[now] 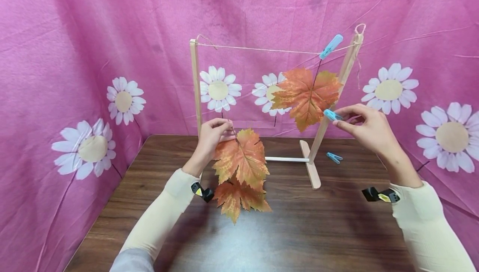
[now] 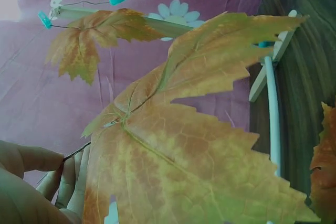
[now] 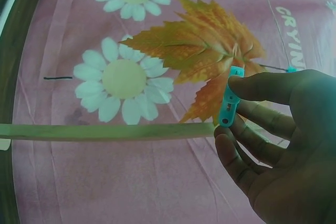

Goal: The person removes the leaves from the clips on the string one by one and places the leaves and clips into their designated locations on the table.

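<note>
My left hand [image 1: 214,136] pinches the thin dark stem of an orange maple leaf [image 1: 243,157], which hangs over the table; the left wrist view shows the stem between thumb and fingers. My right hand [image 1: 368,128] holds a blue clothespin [image 1: 331,115] between thumb and fingertips, in front of the right post. Above it, another blue clothespin [image 1: 331,46] clips a second leaf [image 1: 308,95] by its stem to the string [image 1: 262,49]. A further leaf [image 1: 241,199] lies on the table, partly covered by the held leaf.
The string runs between two wooden posts; the right post [image 1: 351,62] has a wooden foot [image 1: 310,166] and a white crossbar [image 1: 286,159]. A loose blue clothespin [image 1: 334,158] lies on the brown table [image 1: 284,238] right of the foot. Pink cloth with daisies surrounds the table.
</note>
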